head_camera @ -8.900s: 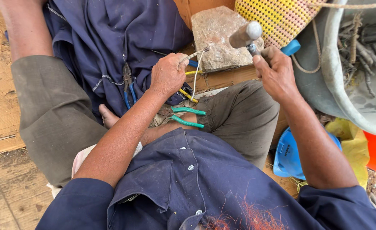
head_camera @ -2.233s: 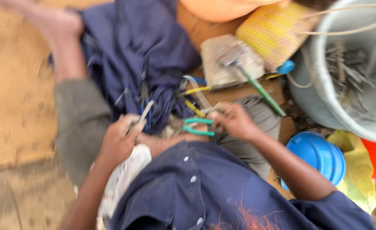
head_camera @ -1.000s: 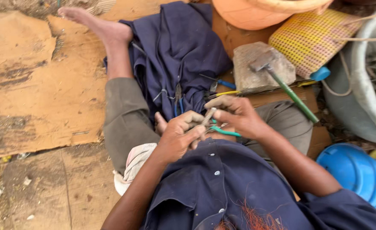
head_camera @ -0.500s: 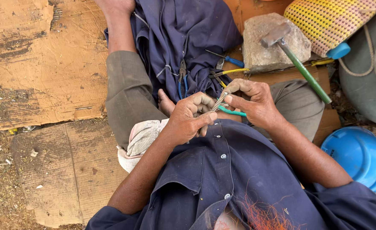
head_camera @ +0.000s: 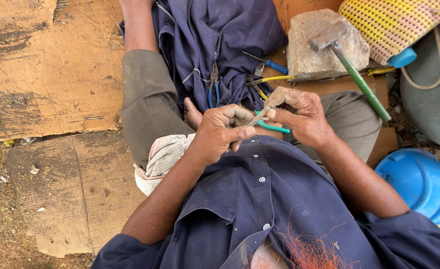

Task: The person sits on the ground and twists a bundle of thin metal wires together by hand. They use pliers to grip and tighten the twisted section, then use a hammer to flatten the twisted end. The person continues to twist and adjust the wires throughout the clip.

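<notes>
Both hands meet over my lap on a thin bent metal strip. My left hand is closed around its lower end, thumb along the side. My right hand pinches the upper end between thumb and fingers. Just beneath them lie green-handled pliers on my lap. A hammer with a green handle rests with its head on a flat stone block beyond my right hand.
A dark blue cloth is spread over my legs with blue-handled pliers, a blue screwdriver and yellow-handled pliers on it. A yellow woven basket, a grey tub and a blue lid stand at the right. Cardboard covers the ground at left.
Over the last second both hands have stayed together on the metal strip with small finger shifts. Earlier, the right hand swung the hammer at the stone, then set it down there.
</notes>
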